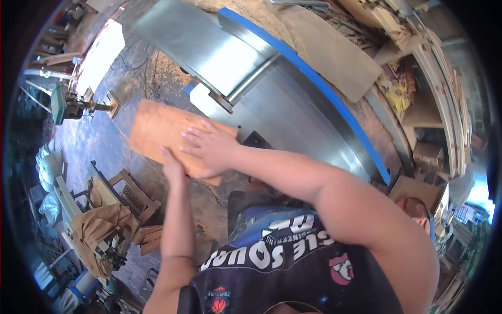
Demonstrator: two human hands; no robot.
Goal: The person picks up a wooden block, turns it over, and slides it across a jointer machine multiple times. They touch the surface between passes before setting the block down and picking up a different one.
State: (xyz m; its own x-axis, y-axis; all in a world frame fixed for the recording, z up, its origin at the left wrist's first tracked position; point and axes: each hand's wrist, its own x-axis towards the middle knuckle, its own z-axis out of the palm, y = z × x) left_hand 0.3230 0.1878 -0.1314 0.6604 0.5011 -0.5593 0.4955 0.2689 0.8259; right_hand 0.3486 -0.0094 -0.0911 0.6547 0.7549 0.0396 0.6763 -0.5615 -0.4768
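Observation:
A flat, reddish-brown wooden board is held out in front of me, beside the near end of a jointer with a smooth metal bed. My left hand grips the board's near edge, thumb on the top face and the other fingers hidden underneath. Flat on the board's upper face lies my right hand, fingers spread. The board's right corner overlaps the edge of the jointer bed in this view. Along the far side of the bed runs a long blue fence.
Behind the fence lies a wide plank, with shelves of timber offcuts to the right. A green-headed machine stands at left. Brown cloth and wooden frames occupy the lower left. Sawdust covers floor beside the jointer.

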